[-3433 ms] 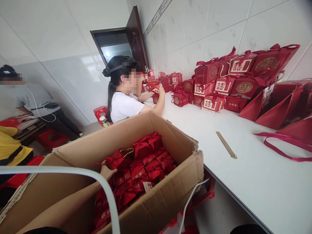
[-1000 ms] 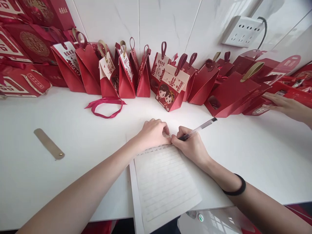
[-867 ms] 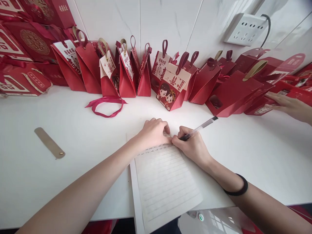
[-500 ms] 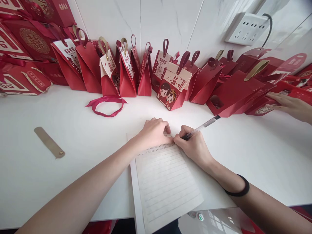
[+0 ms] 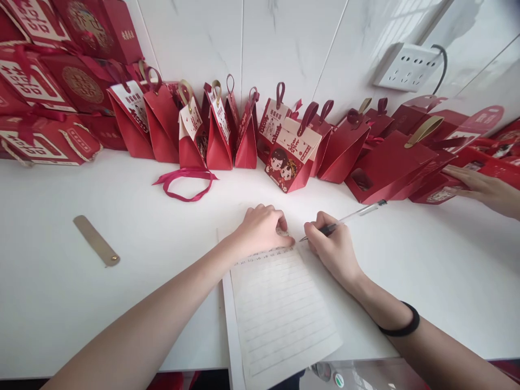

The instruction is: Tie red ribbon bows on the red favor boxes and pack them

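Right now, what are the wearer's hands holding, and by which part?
Right hand: pen, by its dark lower part behind the tip. Left hand: on the lined page's upper part; whether it grips anything can't be told.

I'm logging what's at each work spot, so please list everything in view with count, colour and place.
table: one, white, centre
lined paper: sheets uncountable, white, overhanging the near table edge
pen: one, black and clear, in the right hand
strap: one, gold, table left
ribbon: one, magenta, before the bags
bags: several, red, some part cream, along the wall
boxes: several, mostly red, stacked far left
wall: one, white tiled, behind
socket strip: one, white, upper right
cable: one, black, at the socket strip
round label: one, green and white, below table edge
co-worker's hand: one, bare, right edge
wristband: one, black, right wrist
left hand: one, bare, on the lined paper
right hand: one, bare, around the pen
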Motion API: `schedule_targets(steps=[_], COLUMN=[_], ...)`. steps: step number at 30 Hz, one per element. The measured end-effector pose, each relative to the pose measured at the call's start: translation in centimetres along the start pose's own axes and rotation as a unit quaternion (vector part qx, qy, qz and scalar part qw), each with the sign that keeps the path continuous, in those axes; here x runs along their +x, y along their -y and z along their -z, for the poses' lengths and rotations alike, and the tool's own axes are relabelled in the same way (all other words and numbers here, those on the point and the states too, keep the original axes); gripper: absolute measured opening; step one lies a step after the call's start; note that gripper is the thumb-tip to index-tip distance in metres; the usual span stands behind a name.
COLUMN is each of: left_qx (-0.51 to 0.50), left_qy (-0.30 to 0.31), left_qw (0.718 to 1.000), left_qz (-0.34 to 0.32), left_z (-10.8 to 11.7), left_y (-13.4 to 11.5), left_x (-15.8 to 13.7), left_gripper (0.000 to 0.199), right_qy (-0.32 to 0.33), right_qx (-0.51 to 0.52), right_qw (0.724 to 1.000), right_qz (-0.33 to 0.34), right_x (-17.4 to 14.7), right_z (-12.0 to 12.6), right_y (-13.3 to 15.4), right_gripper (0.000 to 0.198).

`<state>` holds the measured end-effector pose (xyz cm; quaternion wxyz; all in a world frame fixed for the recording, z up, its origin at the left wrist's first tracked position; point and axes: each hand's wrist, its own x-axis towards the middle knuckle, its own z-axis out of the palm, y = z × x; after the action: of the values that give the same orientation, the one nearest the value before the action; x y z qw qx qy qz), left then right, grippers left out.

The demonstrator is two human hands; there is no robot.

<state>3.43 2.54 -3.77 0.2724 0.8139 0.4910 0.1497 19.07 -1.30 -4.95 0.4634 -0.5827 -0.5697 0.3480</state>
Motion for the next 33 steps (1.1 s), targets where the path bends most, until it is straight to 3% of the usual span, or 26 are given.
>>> schedule_targets(steps=[3, 7, 10, 13, 16, 18, 22, 24, 26, 29, 31, 33], left_qx=[-0.015, -0.187, -0.290, -0.304, -0.271, -0.246, -0.204, -0.179, -0.149, -0.101, -0.075, -0.061], left_qy=[-0.014, -0.013, -0.099, -0.215, -0.314, -0.366, -0.454, -0.497, -0.534, -0.571, -0.589, -0.601], left_qw=[1.000, 0.982, 0.952, 0.928, 0.907, 0.894, 0.857, 0.831, 0.805, 0.771, 0.744, 0.711], left_qz=[-0.015, -0.007, 0.002, 0.037, 0.072, 0.087, 0.136, 0.175, 0.214, 0.264, 0.306, 0.359], left_z=[0.1, 0.8, 1.6, 2.5, 3.6, 4.4, 5.8, 6.7, 8.0, 10.7, 12.9, 15.2], left_y=[0.2, 1.1, 2.3, 3.5, 4.8, 5.6, 7.3, 8.4, 9.6, 12.1, 14.1, 16.3], left_x=[-0.3, -0.5, -0.2, 0.2, 0.2, -0.1, -0.7, -0.8, -0.9, -1.7, -2.8, -4.4], left_gripper=[0.023, 0.014, 0.014, 0.011, 0.009, 0.009, 0.015, 0.022, 0.029, 0.036, 0.039, 0.044], right_qy=[0.063, 0.187, 0.199, 0.199, 0.180, 0.134, -0.003, -0.016, 0.035, 0.175, 0.254, 0.292], right_qx=[0.026, -0.053, -0.123, -0.209, -0.286, -0.310, -0.296, -0.288, -0.296, -0.326, -0.344, -0.351], right_qw=[0.997, 0.959, 0.920, 0.899, 0.888, 0.887, 0.899, 0.895, 0.880, 0.844, 0.829, 0.828], right_qz=[0.036, 0.207, 0.315, 0.330, 0.312, 0.313, 0.324, 0.340, 0.369, 0.389, 0.362, 0.325], right_x=[-0.4, -1.1, -0.9, -0.2, 0.8, 1.5, 2.1, 1.6, 0.7, -0.8, -1.5, -1.4], right_z=[0.2, 0.1, 0.3, 0.8, 1.4, 1.7, 1.3, 0.4, -1.0, -3.5, -4.9, -5.9], right_y=[-0.2, -0.5, -0.3, -0.3, -1.3, -2.4, -3.6, -2.9, -1.2, 1.6, 2.6, 2.4], right_gripper=[0.031, 0.023, 0.022, 0.035, 0.049, 0.052, 0.044, 0.040, 0.039, 0.039, 0.039, 0.039])
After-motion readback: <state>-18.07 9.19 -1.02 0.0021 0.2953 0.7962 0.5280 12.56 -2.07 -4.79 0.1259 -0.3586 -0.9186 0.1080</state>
